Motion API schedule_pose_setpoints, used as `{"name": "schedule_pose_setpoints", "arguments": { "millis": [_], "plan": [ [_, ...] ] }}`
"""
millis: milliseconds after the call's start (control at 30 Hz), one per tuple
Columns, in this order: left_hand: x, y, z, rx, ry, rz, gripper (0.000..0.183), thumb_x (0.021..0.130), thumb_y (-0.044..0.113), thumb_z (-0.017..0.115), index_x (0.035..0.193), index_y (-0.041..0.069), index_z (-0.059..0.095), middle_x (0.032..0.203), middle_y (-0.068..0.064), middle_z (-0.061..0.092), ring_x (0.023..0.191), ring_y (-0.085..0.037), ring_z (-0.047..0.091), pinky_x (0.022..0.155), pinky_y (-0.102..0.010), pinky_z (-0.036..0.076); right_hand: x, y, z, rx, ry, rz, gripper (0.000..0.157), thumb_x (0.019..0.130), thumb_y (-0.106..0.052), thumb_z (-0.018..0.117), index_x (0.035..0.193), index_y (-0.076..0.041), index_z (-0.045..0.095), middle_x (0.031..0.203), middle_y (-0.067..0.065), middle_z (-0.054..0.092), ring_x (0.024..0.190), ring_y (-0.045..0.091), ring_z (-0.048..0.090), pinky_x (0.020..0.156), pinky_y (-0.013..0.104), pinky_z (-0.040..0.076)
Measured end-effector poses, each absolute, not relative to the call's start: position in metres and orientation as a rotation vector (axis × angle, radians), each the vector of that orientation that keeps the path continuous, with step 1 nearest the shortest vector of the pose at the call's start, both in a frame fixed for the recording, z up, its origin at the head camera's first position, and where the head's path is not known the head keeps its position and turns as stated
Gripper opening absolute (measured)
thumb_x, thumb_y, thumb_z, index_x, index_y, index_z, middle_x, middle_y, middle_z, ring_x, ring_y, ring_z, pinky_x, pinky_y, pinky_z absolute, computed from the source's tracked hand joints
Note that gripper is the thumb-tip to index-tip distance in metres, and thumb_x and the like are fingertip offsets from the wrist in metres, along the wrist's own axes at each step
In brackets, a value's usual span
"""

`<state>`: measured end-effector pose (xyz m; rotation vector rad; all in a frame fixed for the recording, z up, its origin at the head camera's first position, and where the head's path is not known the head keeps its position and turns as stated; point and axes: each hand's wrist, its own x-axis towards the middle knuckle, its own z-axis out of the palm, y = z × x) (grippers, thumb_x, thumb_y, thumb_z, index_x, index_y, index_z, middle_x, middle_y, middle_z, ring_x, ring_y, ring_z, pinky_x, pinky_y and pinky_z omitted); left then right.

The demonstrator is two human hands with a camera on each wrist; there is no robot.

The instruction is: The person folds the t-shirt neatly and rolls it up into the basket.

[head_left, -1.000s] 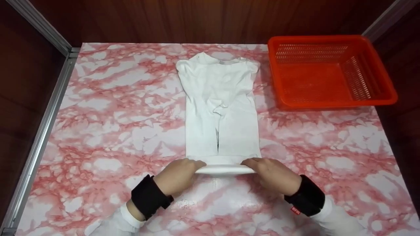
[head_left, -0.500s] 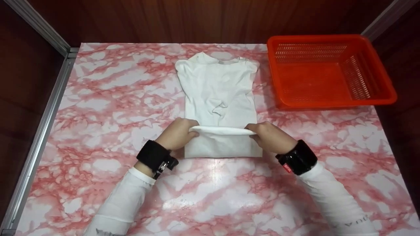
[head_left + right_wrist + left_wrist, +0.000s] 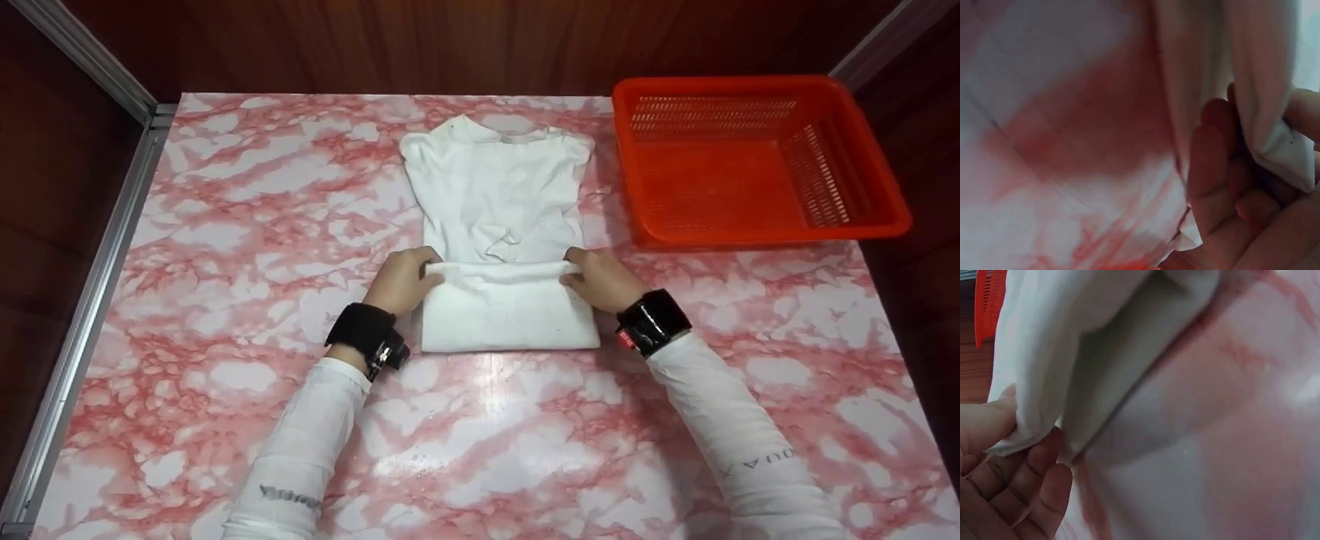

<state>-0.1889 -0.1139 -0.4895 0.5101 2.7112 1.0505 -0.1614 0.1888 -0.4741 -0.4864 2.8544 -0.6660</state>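
A white shirt (image 3: 502,195) lies on the table with its collar at the far end and its sides tucked in. Its near part is folded over towards the collar, and the folded edge runs straight across between both hands. At the left end of that edge, the left hand (image 3: 403,279) pinches the cloth between thumb and fingers. Opposite it, the right hand (image 3: 606,279) pinches the right end in the same way. Up close in the left wrist view, the doubled cloth (image 3: 1044,349) hangs from the thumb and fingertips. The right wrist view shows a folded corner (image 3: 1283,152) in the fingers.
An orange-red plastic basket (image 3: 705,187) with slotted walls stands at the back right of the table. The tabletop (image 3: 262,300) has a pink and white marbled pattern. Dark wood panels (image 3: 390,45) enclose the back and sides.
Both hands have carried the shirt's near edge away from the body, up to mid-garment, and laid it down there. The shirt is now shorter; the basket has stayed put.
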Motion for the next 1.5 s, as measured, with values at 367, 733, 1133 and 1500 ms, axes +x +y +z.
{"name": "schedule_pose_setpoints", "arguments": {
  "millis": [367,733,1133,1500],
  "plan": [
    [-0.186,-0.117,-0.501,0.505,2.826,0.994,0.019,0.078,0.012,0.066,0.094,0.002,0.061,0.081,-0.010,0.052,0.073,-0.023,0.050,0.068,-0.034,0.041,-0.158,0.190,-0.491,-0.450,3.028,-0.672,0.031,0.075,-0.018,0.070,0.100,-0.003,0.059,0.088,0.013,0.057,0.076,0.026,0.053,0.064,0.039,0.047],
    [-0.148,-0.105,-0.496,0.978,2.846,0.580,0.065,0.084,0.040,0.056,0.137,0.010,0.034,0.147,-0.013,0.018,0.136,-0.027,0.013,0.108,-0.042,0.015,-0.129,0.186,-0.494,-0.768,3.139,-0.495,0.063,0.082,-0.037,0.060,0.134,-0.008,0.039,0.140,0.016,0.033,0.128,0.032,0.032,0.101,0.046,0.029],
    [-0.129,-0.089,-0.500,1.030,2.666,0.361,0.090,0.074,0.050,0.064,0.143,0.014,0.019,0.149,-0.014,0.004,0.136,-0.031,0.001,0.109,-0.044,0.011,-0.111,0.169,-0.502,-0.881,2.944,-0.127,0.097,0.071,-0.065,0.057,0.140,-0.005,0.024,0.146,0.016,0.020,0.134,0.030,0.019,0.104,0.051,0.020],
    [-0.129,-0.077,-0.499,1.014,2.707,0.153,0.079,0.076,0.023,0.064,0.142,0.009,0.022,0.146,-0.021,0.011,0.134,-0.037,0.008,0.106,-0.048,0.018,-0.111,0.160,-0.506,-0.946,2.975,-0.104,0.086,0.066,-0.026,0.067,0.136,0.004,0.028,0.141,0.027,0.025,0.130,0.039,0.023,0.104,0.045,0.026]
  ]
}}
